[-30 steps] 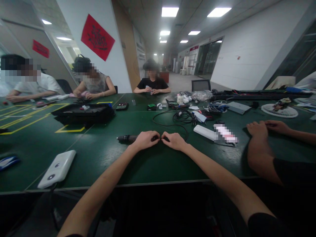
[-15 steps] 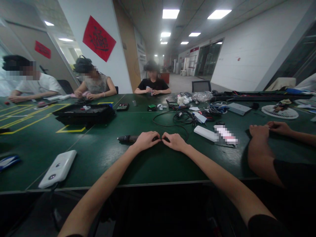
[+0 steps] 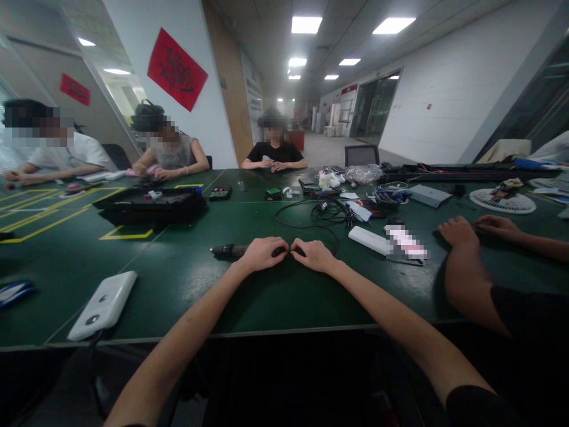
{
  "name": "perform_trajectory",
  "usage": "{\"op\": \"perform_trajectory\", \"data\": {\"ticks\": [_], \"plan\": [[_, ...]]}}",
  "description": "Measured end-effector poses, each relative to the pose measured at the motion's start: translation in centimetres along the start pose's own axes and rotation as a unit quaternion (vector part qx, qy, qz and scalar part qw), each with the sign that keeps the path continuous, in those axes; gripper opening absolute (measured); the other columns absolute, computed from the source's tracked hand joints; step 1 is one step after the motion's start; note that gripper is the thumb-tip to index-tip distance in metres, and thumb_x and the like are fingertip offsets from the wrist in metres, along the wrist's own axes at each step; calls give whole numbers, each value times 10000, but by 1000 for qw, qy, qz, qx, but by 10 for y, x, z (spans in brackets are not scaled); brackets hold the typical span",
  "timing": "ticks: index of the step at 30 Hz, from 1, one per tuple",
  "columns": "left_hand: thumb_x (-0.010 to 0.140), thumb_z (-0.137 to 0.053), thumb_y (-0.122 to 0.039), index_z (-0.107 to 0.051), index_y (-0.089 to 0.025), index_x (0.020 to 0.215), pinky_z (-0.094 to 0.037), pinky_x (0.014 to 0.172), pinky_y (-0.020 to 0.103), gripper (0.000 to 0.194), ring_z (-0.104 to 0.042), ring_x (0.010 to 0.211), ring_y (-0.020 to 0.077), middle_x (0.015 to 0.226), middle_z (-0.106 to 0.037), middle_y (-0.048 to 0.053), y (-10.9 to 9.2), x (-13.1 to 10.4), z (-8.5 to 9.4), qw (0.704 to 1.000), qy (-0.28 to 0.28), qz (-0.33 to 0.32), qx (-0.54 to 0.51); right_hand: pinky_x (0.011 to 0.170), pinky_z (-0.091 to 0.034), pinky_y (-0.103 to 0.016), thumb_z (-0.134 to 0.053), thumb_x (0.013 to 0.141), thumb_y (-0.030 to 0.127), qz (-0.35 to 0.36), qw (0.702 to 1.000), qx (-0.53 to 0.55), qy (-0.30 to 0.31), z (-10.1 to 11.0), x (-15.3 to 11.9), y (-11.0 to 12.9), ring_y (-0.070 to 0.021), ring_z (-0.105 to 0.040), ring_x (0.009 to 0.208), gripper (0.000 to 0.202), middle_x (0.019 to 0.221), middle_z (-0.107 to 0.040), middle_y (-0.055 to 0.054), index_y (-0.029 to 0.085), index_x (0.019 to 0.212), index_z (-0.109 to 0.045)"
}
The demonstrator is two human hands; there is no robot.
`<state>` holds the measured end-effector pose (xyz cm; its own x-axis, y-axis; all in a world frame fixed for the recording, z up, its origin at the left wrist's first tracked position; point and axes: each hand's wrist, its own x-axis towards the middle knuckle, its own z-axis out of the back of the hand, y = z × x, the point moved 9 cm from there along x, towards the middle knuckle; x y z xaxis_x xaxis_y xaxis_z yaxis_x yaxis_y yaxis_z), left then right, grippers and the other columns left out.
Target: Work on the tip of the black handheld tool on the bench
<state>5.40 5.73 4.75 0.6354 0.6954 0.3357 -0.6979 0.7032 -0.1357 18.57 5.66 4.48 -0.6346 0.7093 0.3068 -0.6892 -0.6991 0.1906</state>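
The left hand (image 3: pixel 265 254) is curled closed around the rear of a dark power tool (image 3: pixel 229 251), which lies on the green table (image 3: pixel 284 302) with its narrow tip pointing left. Facing it, the right hand (image 3: pixel 313 254) has thumb and fingers drawn together around a small dark piece (image 3: pixel 299 251), mostly hidden by the fingers. The fingertips of the two hands nearly meet; whether the tool and the piece touch between them is too small to tell. A black cable (image 3: pixel 333 209) loops beyond the hands and one run passes out of sight behind the right hand; I cannot tell whether it joins the piece. If it does, a snag in that tangle could, I judge, tug the piece out of line or from the fingers. The tool looks round-bodied, so a loosened left grip might let it roll, and pressing the two ends together at an angle could make them slip. Farther right are a white box (image 3: pixel 368 239) and a neighbour's hand (image 3: pixel 459 231); a wide swing of the right elbow might bump that neighbour's arm. A black tray (image 3: pixel 149 213) sits farther back on the left, well apart from the tool.
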Motion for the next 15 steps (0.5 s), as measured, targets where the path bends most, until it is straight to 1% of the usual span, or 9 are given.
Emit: {"op": "perform_trajectory", "data": {"ticks": [5, 10, 15], "plan": [[1002, -534, -494, -649, -287, 1112, -485, 818, 302, 261, -683, 988, 197, 1099, -726, -1, 6, 1, 1, 999, -8, 35, 5, 732, -383, -258, -571, 1040, 367, 1, 1000, 4, -1, 0, 0, 0, -188, -680, 805, 194, 940, -730, -35, 227, 1170, -603], [994, -545, -452, -656, -310, 1156, -489, 832, 295, 242, -681, 1008, 186, 1143, -720, -9, 2, 1, 1, 1000, 5, 13, -8, 727, -382, -262, -571, 1038, 370, 5, 1000, 6, -5, 0, 0, -1, -189, -678, 796, 200, 929, -728, -32, 229, 1177, -603], [975, -570, -506, -656, -291, 1131, -494, 829, 302, 279, -684, 984, 194, 1121, -727, 4, 5, 1, 0, 1000, 5, 30, -4, 731, -388, -255, -576, 1038, 373, 7, 1000, 16, -3, -1, 0, -1, -181, -678, 803, 200, 953, -732, -36, 228, 1174, -603]]}}
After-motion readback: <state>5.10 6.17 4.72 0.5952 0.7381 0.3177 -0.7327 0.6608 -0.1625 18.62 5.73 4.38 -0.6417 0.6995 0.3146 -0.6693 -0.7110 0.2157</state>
